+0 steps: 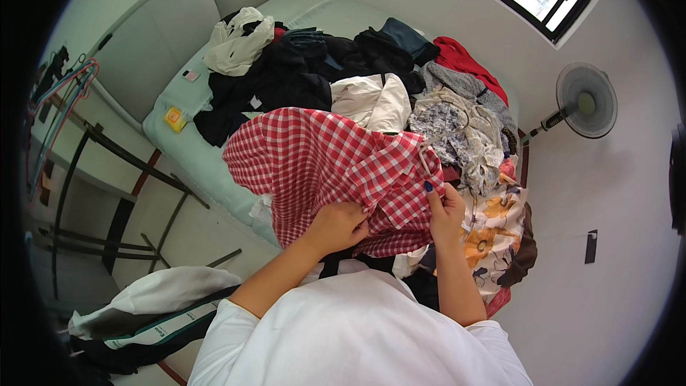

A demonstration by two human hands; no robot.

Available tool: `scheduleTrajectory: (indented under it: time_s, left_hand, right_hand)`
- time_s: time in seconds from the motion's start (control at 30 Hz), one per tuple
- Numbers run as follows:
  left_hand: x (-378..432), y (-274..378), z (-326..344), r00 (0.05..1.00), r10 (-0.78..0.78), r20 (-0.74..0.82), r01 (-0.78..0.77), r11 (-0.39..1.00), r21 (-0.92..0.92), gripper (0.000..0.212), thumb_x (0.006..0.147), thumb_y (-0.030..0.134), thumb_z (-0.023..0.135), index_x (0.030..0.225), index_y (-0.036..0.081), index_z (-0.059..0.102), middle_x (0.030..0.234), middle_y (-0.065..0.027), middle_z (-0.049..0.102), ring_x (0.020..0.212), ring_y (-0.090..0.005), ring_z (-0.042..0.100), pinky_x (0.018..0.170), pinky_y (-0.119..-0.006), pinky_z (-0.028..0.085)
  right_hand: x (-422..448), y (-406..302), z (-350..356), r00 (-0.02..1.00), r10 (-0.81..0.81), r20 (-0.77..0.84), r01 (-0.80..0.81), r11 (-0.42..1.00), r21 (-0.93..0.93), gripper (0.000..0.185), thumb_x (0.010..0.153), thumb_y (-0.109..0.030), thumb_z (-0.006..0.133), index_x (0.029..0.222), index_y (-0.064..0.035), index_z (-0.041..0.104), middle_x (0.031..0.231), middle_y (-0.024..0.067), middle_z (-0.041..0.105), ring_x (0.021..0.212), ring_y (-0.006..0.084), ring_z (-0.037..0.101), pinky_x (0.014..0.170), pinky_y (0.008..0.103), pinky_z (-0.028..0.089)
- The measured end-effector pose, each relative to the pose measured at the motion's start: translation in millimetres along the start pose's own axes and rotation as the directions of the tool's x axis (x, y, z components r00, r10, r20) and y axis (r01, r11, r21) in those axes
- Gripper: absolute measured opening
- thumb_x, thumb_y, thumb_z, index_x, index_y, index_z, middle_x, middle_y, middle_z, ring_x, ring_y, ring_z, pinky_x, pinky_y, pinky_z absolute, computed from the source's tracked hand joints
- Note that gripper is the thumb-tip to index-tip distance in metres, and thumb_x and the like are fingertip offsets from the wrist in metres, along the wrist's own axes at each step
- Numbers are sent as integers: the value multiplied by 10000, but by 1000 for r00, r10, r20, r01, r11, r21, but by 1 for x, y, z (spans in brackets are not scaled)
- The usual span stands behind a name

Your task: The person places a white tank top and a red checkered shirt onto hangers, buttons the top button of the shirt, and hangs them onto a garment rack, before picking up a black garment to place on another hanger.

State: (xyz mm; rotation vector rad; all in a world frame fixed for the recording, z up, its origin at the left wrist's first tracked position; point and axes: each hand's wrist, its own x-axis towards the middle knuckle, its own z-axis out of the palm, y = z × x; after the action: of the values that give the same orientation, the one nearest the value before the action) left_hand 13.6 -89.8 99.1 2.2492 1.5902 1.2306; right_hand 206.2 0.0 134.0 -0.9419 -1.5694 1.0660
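Both hands hold a red and white gingham garment (316,161) in front of me, spread over the near part of a clothes pile. My left hand (340,225) has its fingers closed on the cloth near the garment's lower middle. My right hand (446,212) pinches its right edge, with a dark-painted thumbnail showing. A thin light cord (423,155) hangs at the garment's upper right. Just beyond lie a cream garment (372,99) and a crumpled patterned garment (442,123). A floral cloth (490,225) is right of my right hand.
Dark clothes (289,78), a white garment (238,43) and a red one (471,64) cover the bed (187,163). A yellow packet (174,119) lies at its left edge. A fan (586,101) stands right, a metal rack (128,158) with hangers (80,80) left.
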Motion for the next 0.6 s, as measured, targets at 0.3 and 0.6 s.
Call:
scheduleTrajectory:
  time_s: [0.3,0.6]
  left_hand:
    - [1,-4,-55,858,19,-513,-11,1000,19,147,681,39,579,820,27,535,798,-124,569,696,-287,540,640,-349,437]
    - [27,0,-121,973,-207,98,197,975,105,186,783,150,539,909,22,589,918,-111,588,866,-282,542,758,-367,397]
  right_hand:
    - [-1,9,-23,926,-370,69,373,880,-293,89,688,14,588,776,6,578,580,69,510,499,161,489,480,262,362]
    - [-3,5,-21,879,-426,216,475,822,-312,181,620,11,631,792,13,574,645,116,505,568,258,505,519,304,388]
